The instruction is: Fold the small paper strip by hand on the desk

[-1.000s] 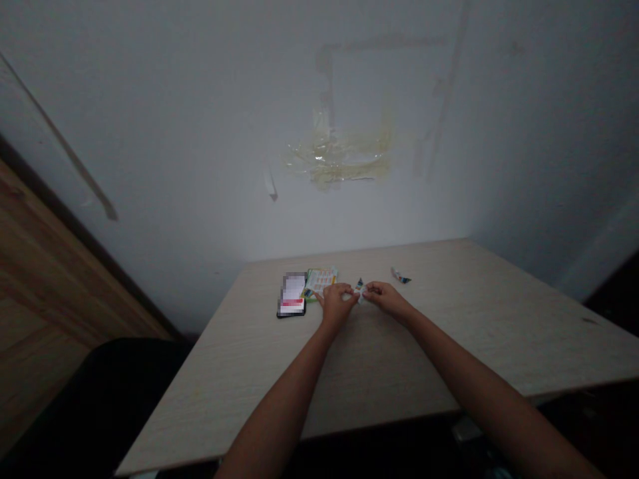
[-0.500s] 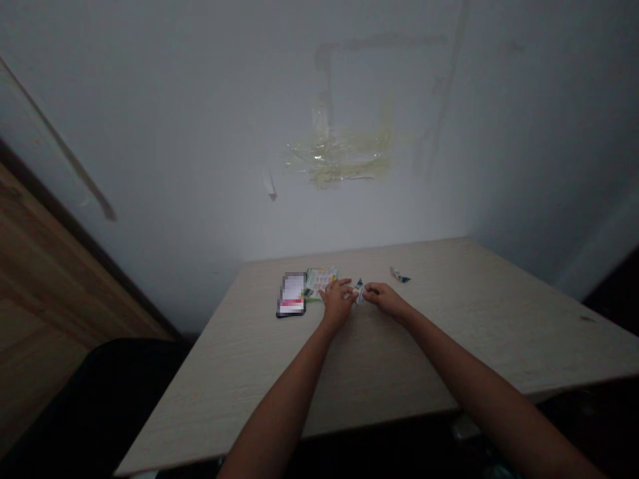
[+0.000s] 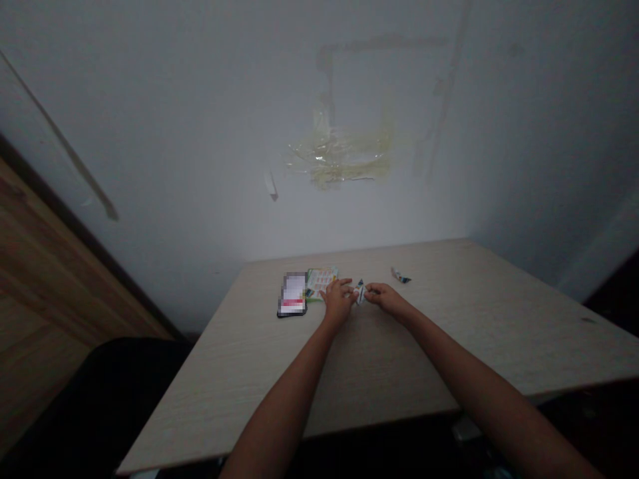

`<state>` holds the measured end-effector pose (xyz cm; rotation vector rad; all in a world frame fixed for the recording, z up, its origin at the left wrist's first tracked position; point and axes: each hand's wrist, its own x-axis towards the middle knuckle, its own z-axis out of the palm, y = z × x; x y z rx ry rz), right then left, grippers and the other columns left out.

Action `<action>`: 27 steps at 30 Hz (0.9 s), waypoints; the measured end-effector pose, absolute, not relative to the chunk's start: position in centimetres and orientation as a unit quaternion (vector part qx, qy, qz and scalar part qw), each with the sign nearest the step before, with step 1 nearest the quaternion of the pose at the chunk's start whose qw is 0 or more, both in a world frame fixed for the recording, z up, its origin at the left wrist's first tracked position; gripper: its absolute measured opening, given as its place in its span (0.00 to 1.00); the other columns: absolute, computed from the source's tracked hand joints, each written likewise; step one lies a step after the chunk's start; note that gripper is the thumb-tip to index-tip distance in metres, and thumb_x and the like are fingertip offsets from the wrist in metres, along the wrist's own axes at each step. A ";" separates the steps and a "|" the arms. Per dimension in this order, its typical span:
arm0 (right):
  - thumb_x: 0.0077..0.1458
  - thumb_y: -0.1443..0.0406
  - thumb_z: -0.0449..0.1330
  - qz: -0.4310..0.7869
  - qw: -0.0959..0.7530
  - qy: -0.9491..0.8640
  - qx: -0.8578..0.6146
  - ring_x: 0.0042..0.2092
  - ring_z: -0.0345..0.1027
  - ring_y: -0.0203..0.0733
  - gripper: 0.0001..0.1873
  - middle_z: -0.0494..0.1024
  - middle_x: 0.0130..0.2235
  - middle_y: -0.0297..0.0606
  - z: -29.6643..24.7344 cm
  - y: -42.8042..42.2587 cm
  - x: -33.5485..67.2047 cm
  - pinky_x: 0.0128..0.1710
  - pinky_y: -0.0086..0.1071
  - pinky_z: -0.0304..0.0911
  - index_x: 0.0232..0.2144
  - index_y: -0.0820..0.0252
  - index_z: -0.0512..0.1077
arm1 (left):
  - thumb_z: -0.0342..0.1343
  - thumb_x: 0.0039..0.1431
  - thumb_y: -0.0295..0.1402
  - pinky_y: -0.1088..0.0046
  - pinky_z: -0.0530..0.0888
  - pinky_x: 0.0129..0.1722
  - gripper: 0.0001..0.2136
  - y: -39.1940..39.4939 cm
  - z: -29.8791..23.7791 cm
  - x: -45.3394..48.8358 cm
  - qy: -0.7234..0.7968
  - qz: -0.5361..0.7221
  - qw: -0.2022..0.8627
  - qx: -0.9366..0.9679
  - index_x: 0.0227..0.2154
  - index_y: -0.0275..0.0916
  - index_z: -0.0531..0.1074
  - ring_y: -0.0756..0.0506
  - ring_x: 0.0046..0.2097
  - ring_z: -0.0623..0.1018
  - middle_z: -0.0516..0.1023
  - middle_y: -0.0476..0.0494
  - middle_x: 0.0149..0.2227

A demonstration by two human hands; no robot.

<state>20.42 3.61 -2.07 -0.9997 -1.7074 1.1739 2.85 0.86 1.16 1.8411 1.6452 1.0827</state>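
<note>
phone (image 3: 293, 293): my landmark, dark-edged with a lit screen, lying flat toward the far side of the surface (image 3: 399, 359). I give every place below from it.
left hand (image 3: 338, 301): I see it resting just right of the phone, back upward, with the forearm running back toward me.
left fingers (image 3: 349, 287): drawn together in a pinch on the end of the little printed piece (image 3: 360, 291) nearer the phone.
little printed piece: right of the phone, beyond the left hand, caught between my two hands. It is white with dark and blue marks, too small for me to read. I cannot tell whether it touches the surface.
right hand (image 3: 387, 297): farther right of the phone than the piece, back upward, its fingertips facing those of the left hand.
right fingers (image 3: 372, 289): closed on the end of the piece away from the phone.
printed card (image 3: 321, 281): green and yellow, flat against the phone's right edge and slightly farther back. My left hand covers its near corner.
other scrap (image 3: 400, 276): well right of the phone, past the right hand and apart from it, lying on the surface.
tape residue (image 3: 339, 156): yellowed and shiny, on the pale wall above and behind the phone.
dark seat (image 3: 100, 392): left of the phone and much nearer me, below the surface's edge.
wooden panel (image 3: 40, 279): far left of the phone, slanting along the wall.
</note>
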 end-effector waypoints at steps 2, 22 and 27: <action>0.47 0.52 0.63 0.470 0.409 -0.673 -0.399 0.36 0.66 0.42 0.17 0.77 0.32 0.36 -2.2 3.7 20.4 0.43 0.35 0.60 0.29 0.61 0.75 | 0.61 0.53 0.28 0.39 0.44 0.64 0.04 0.8 1.2 2.9 0.593 0.394 0.224 0.666 0.25 0.42 0.77 0.39 0.62 0.64 0.76 0.47 0.54; 0.46 0.51 0.64 0.492 0.414 -0.661 -0.387 0.38 0.66 0.43 0.18 0.77 0.33 0.38 -1.6 3.3 20.4 0.45 0.36 0.58 0.30 0.62 0.75 | 0.61 0.51 0.27 0.37 0.45 0.63 0.04 1.0 1.1 3.0 0.590 0.406 0.225 0.661 0.25 0.41 0.78 0.38 0.61 0.66 0.76 0.45 0.53; 0.46 0.52 0.64 0.507 0.418 -0.653 -0.377 0.37 0.67 0.42 0.18 0.77 0.34 0.38 -1.4 3.2 20.4 0.45 0.36 0.58 0.30 0.63 0.75 | 0.61 0.51 0.26 0.37 0.47 0.63 0.04 1.2 1.0 2.9 0.590 0.397 0.227 0.665 0.25 0.41 0.78 0.38 0.61 0.66 0.76 0.45 0.54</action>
